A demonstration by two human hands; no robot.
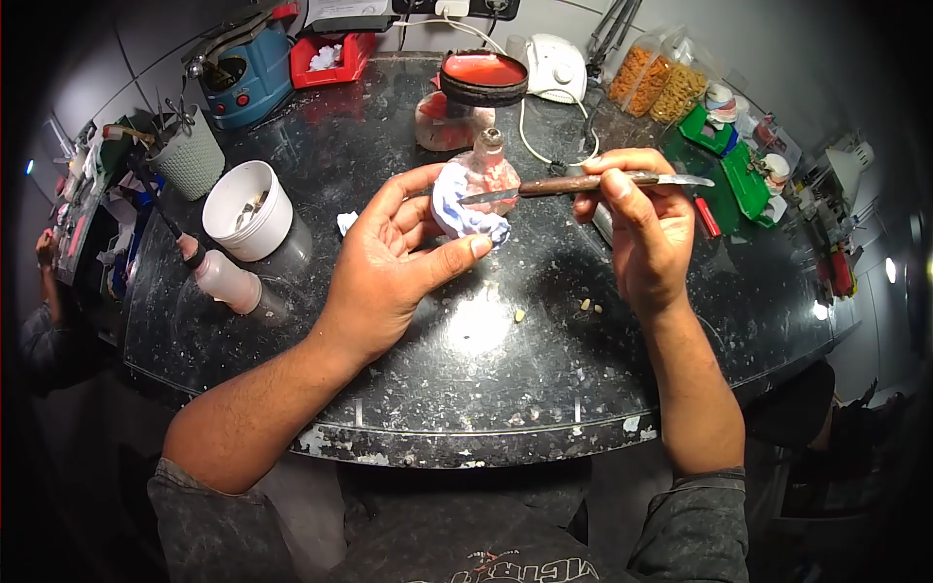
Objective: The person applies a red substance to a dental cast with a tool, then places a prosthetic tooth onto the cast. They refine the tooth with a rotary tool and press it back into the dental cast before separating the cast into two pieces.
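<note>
My left hand [379,262] is closed around a pale blue-white dental cast [449,202], thumb along its near side. In my right hand [649,228] I grip a wax knife by its brown wooden handle [573,185], with metal showing at both ends. Its left blade [486,196] lies over the cast; whether it touches cannot be told. Just behind the cast stands a stained glass spirit burner [493,170] with a metal neck. Farther back, a dark-rimmed dish of red wax [486,70] sits by a red-smeared base [437,126].
A white tub [249,212] and a pinkish bottle [228,282] stand left on the black table [437,389]. A blue machine [238,73] and red bin [330,60] are behind. Small tooth-like pieces [519,316] lie in front. Green trays [746,180] are right.
</note>
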